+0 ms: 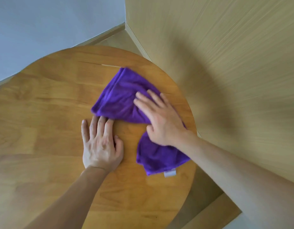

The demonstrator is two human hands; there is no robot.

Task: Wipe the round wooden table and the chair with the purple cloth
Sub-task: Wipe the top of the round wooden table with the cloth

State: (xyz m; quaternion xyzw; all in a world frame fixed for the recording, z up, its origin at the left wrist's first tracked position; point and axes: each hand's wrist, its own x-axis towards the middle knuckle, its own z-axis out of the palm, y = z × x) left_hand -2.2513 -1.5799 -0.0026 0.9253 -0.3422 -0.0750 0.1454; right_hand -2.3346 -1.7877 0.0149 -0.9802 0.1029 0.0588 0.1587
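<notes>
**Purple cloth on the round table: wiping step in hand**

Purple microfibre cloth point(126, 103) lies rumpled on the right half of the round wooden table point(43, 100), with one lobe reaching toward the far edge and another trailing toward you, ending in a white tag point(170, 173).

Your right hand point(159, 119) presses flat on the middle of the cloth. The fingers are spread and straight; they grip nothing, they only bear down. Your left hand point(100, 144) also lies flat, palm on the bare wood, fingers extended, with the fingertips point(101, 119) touching the near-left edge of the cloth. Neither hand pinches the fabric.

Judged step: wiping the tabletop. The chair does not show, so that part of the task appears not yet reached.

For the next move, keep the right palm loaded and sweep the cloth across the left part of the table. Gather the trailing lobe under the palm first; loose fabric may drag over the right rim. The table stands close to the beige panelled wall point(225, 63) on the right.
</notes>
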